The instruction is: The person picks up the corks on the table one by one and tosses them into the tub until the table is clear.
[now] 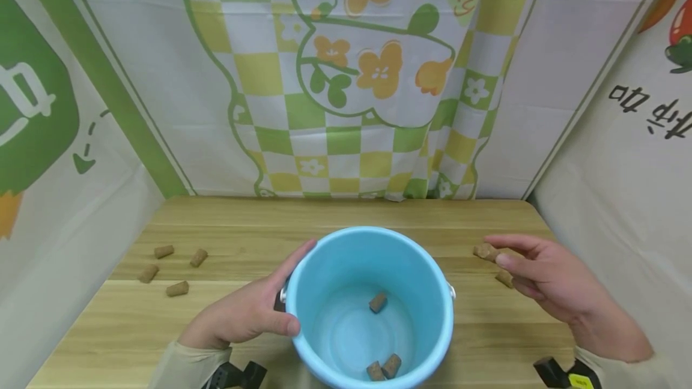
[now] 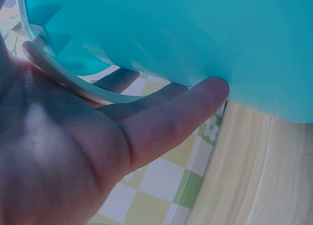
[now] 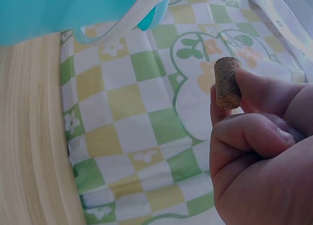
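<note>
A light blue bucket (image 1: 369, 234) stands on the table, with several brown corks at its bottom, one of them a cork (image 1: 378, 302) near the middle. My left hand (image 1: 251, 311) lies against the bucket's left side, thumb tip at the rim. In the left wrist view, the left hand (image 2: 98, 142) presses nearly straight fingers on the outer wall (image 2: 254, 49), beside the white handle. To the bucket's right, my right hand (image 1: 557, 281) pinches a cork (image 3: 228, 83) between thumb and forefinger. Close under those fingers lies another cork (image 1: 504, 279).
Several corks lie at the table's left, including a cork (image 1: 177, 289) nearest the bucket. The wooden table (image 1: 259, 215) ends at a patterned cloth (image 1: 346, 137) behind, and printed sheets hang at both sides.
</note>
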A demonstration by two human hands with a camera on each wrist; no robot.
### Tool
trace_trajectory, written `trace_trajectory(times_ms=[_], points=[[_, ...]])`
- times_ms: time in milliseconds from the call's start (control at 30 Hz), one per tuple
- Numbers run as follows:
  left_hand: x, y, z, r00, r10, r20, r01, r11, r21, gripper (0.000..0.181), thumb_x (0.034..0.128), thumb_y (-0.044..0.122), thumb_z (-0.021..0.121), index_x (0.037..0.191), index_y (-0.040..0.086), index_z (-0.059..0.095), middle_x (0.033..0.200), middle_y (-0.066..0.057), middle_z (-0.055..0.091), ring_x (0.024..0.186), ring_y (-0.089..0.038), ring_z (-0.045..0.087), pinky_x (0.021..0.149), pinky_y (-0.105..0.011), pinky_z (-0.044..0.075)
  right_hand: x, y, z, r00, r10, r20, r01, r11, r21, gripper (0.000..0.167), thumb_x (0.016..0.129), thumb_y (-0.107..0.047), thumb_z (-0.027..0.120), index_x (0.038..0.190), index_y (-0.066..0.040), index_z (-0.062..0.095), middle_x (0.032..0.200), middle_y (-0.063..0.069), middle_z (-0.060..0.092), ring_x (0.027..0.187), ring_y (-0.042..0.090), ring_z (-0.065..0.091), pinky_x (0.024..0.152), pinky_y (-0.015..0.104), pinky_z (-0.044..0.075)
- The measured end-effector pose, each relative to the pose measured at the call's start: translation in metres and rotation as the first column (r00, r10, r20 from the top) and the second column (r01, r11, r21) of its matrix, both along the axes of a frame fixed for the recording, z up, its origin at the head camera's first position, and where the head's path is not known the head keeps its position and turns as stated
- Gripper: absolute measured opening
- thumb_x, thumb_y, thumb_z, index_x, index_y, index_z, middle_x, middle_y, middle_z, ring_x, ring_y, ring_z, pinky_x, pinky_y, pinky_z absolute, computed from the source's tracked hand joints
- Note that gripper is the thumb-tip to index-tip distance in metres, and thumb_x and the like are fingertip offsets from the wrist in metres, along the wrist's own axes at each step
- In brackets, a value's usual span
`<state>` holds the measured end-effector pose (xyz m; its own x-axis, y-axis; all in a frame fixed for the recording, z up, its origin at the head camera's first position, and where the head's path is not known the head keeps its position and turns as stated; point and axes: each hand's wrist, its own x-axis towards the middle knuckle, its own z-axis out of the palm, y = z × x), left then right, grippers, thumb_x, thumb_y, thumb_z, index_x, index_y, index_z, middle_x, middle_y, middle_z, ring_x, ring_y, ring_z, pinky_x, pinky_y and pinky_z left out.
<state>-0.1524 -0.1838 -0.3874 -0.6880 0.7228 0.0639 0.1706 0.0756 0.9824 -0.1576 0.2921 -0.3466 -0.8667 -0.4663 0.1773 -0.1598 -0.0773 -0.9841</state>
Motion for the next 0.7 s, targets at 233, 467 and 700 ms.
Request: trace_trajectory(times_ms=[233,467,700], points=[[0.001,0.0,0.0,1.0,-0.006,-0.007,0.006,1.0,0.006,0.11,0.0854,0.034,0.081,0.16,0.038,-0.001,0.154,-0.019,0.028,0.126,-0.041,0.046,0.097,-0.042,0.046,-0.002,-0.018,0.011,0.998,-0.041,-0.041,0.045,0.995,0.092,0.039,0.099,0.01,0.05,0.126,-0.011,0.07,0.072,-0.009,0.055,0.043,0.024,0.014,0.04,0.037,0.015],[0.0,0.0,-0.001,1.0,-0.015,-0.006,0.015,1.0,0.02,0.11,0.0857,0.036,0.08,0.16,0.038,-0.001,0.155,-0.02,0.027,0.126,-0.043,0.046,0.097,-0.042,0.047,-0.001,-0.042,0.021,0.978,-0.17,-0.124,0.206,0.892,0.402,0.03,0.097,-0.013,0.068,0.125,-0.004,0.068,0.103,0.012,0.066,0.044,0.009,0.031,0.037,0.028,0.031],[0.002,0.002,0.002,1.0,-0.009,-0.003,0.009,1.0,0.006,0.111,0.085,0.038,0.08,0.16,0.039,-0.001,0.155,-0.017,0.027,0.127,-0.04,0.045,0.097,-0.04,0.046,-0.002,-0.063,0.024,0.979,-0.133,-0.154,0.194,0.838,0.51,0.027,0.095,-0.022,0.07,0.122,-0.014,0.071,0.119,0.013,0.061,0.045,0.012,0.038,0.042,0.029,0.039]])
